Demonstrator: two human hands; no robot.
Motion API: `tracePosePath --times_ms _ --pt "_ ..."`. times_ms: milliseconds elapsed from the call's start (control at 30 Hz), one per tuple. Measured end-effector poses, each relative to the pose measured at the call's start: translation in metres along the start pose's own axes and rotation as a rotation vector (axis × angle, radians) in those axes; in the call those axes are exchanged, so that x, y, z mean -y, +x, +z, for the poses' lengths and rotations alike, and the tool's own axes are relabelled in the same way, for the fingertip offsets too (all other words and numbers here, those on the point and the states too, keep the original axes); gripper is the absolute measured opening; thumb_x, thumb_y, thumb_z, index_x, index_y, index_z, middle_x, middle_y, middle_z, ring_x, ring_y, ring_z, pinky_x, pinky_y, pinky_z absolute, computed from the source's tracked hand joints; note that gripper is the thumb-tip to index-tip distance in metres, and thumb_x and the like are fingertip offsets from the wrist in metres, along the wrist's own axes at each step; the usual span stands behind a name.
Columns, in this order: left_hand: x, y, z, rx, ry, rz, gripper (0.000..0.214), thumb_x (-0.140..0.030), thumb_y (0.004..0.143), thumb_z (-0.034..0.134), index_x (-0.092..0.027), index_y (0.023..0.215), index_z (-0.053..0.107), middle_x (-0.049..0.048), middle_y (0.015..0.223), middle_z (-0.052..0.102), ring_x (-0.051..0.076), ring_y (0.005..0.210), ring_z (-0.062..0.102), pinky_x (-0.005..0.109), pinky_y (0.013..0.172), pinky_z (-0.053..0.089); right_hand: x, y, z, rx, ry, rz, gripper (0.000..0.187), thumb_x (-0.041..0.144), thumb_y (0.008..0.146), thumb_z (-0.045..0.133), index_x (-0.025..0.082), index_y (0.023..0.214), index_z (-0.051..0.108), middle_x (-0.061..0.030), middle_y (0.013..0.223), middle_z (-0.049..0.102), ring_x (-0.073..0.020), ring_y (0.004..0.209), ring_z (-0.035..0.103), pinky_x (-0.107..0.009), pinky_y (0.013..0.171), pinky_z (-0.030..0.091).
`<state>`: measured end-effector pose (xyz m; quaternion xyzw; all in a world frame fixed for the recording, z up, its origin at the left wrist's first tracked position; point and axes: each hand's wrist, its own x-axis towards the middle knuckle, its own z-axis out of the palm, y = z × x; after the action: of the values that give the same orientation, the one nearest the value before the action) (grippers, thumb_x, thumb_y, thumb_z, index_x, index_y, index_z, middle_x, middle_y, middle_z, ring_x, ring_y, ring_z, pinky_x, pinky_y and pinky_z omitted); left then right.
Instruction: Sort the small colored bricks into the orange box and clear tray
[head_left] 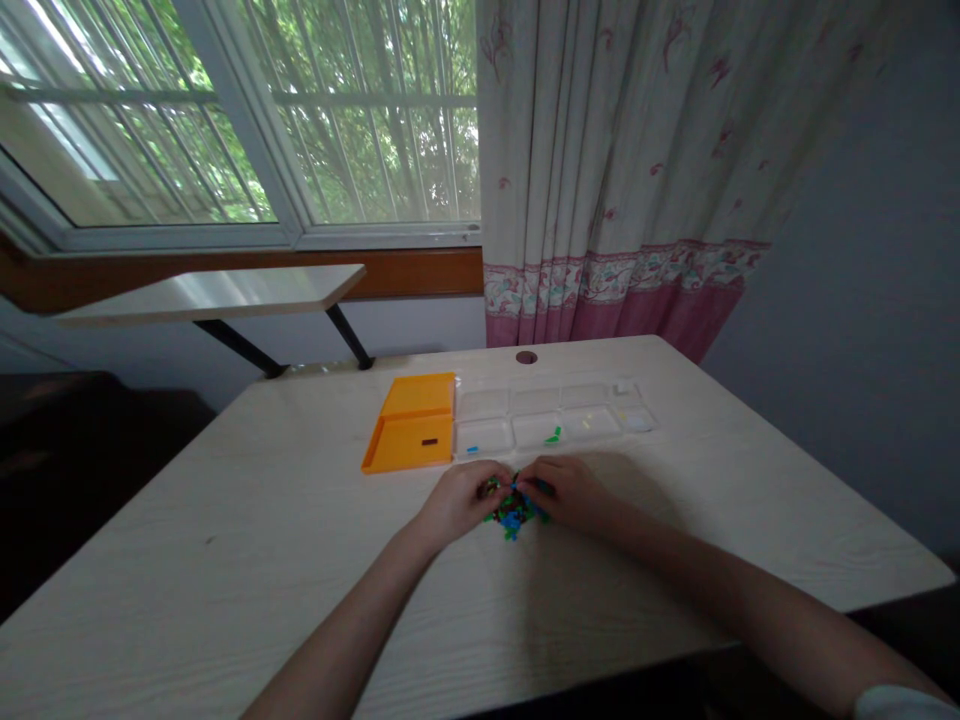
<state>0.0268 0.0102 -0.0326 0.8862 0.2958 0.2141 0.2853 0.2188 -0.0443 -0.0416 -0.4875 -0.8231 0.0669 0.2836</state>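
A small heap of blue, green and dark reddish plastic building blocks (513, 518) lies on the table between my two hands. My left hand (461, 502) is at its left side, thumb and fingers pinched together over it. From the right, my right hand (568, 492) meets it, its fingertips also closed. A tiny dark and blue block (515, 481) shows where both sets of fingertips come together; its exact shape is too small to make out. The fingers hide part of the heap.
Beyond my hands lies an open orange case (411, 462) with a dark piece (429, 441) in it. A clear compartment tray (514, 432) beside it holds a blue piece (472, 449), green pieces (553, 435) and yellowish bits. A raised shelf (247, 290) stands back left.
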Motion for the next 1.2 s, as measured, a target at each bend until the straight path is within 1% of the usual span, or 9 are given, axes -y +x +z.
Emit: tracePosePath --times_ms 167,367,500,567,667,767,867,1033,1200 --pt "-0.001 0.000 0.001 -0.017 -0.027 0.018 0.012 -0.018 0.077 0.052 -0.017 0.084 0.062 0.0010 0.078 0.064 0.009 0.061 0.050 0.019 0.057 0.039 0.002 0.001 -0.003 -0.029 0.044 0.004 0.018 0.029 0.085 0.048 0.018 0.086 0.062 -0.0020 0.076 0.064 -0.0113 0.066 0.058 -0.020 0.062 0.042" --pt "-0.003 0.001 0.002 -0.092 -0.047 0.024 0.011 -0.020 0.077 0.054 -0.017 0.083 0.063 -0.0002 0.071 0.062 0.008 0.058 0.048 0.019 0.055 0.038 0.001 0.001 -0.003 -0.055 0.068 0.016 0.019 0.031 0.085 0.047 0.018 0.085 0.062 -0.0024 0.076 0.064 -0.0112 0.066 0.058 -0.021 0.062 0.043" --pt "-0.004 0.000 0.002 -0.206 -0.021 0.022 0.012 -0.022 0.078 0.054 -0.017 0.083 0.063 0.0003 0.069 0.061 0.008 0.056 0.047 0.019 0.053 0.038 -0.002 0.004 -0.012 -0.047 0.038 0.039 0.018 0.030 0.085 0.048 0.019 0.087 0.061 -0.0028 0.079 0.064 -0.0114 0.066 0.057 -0.021 0.063 0.042" --pt "-0.004 -0.002 0.001 -0.327 0.006 0.020 0.013 -0.024 0.080 0.053 -0.017 0.084 0.063 0.0007 0.068 0.060 0.008 0.054 0.046 0.019 0.051 0.037 -0.006 0.005 -0.021 -0.012 0.019 0.067 0.017 0.028 0.085 0.047 0.019 0.087 0.061 -0.0019 0.077 0.064 -0.0105 0.062 0.056 -0.021 0.060 0.041" --pt "-0.004 -0.004 -0.004 -0.511 0.038 0.006 0.015 -0.026 0.081 0.052 -0.016 0.080 0.063 0.0007 0.065 0.059 0.008 0.052 0.045 0.019 0.050 0.037 -0.017 0.004 -0.033 0.101 -0.020 0.067 0.016 0.025 0.084 0.048 0.019 0.083 0.062 -0.0010 0.073 0.063 -0.0103 0.059 0.054 -0.020 0.057 0.040" --pt "-0.004 -0.004 -0.008 -0.618 0.052 -0.006 0.015 -0.027 0.080 0.053 -0.017 0.079 0.063 0.0006 0.065 0.060 0.008 0.053 0.046 0.019 0.051 0.038 -0.027 0.002 -0.040 0.205 -0.040 0.039 0.015 0.025 0.082 0.049 0.019 0.084 0.062 -0.0008 0.072 0.063 -0.0109 0.059 0.054 -0.021 0.057 0.039" --pt "-0.005 -0.004 -0.009 -0.681 0.047 0.001 0.016 -0.029 0.080 0.054 -0.017 0.082 0.064 0.0007 0.067 0.061 0.008 0.053 0.047 0.019 0.052 0.039 -0.032 0.001 -0.040 0.269 -0.043 0.038 0.014 0.027 0.081 0.052 0.020 0.086 0.063 -0.0005 0.072 0.063 -0.0115 0.061 0.055 -0.021 0.058 0.039" --pt "-0.005 -0.005 -0.009 -0.749 0.025 0.029 0.014 -0.027 0.080 0.055 -0.017 0.083 0.065 0.0005 0.067 0.061 0.008 0.052 0.046 0.019 0.050 0.038 -0.031 0.002 -0.036 0.288 -0.055 0.049 0.014 0.030 0.079 0.056 0.020 0.087 0.063 -0.0005 0.073 0.062 -0.0122 0.062 0.055 -0.022 0.058 0.039" --pt "-0.006 -0.004 -0.010 -0.755 0.030 0.026 0.012 -0.026 0.080 0.055 -0.017 0.083 0.064 0.0002 0.068 0.060 0.007 0.052 0.046 0.018 0.050 0.038 -0.031 0.002 -0.035 0.293 -0.052 0.059 0.013 0.028 0.080 0.054 0.020 0.086 0.062 0.0001 0.071 0.061 -0.0118 0.061 0.055 -0.021 0.058 0.039"
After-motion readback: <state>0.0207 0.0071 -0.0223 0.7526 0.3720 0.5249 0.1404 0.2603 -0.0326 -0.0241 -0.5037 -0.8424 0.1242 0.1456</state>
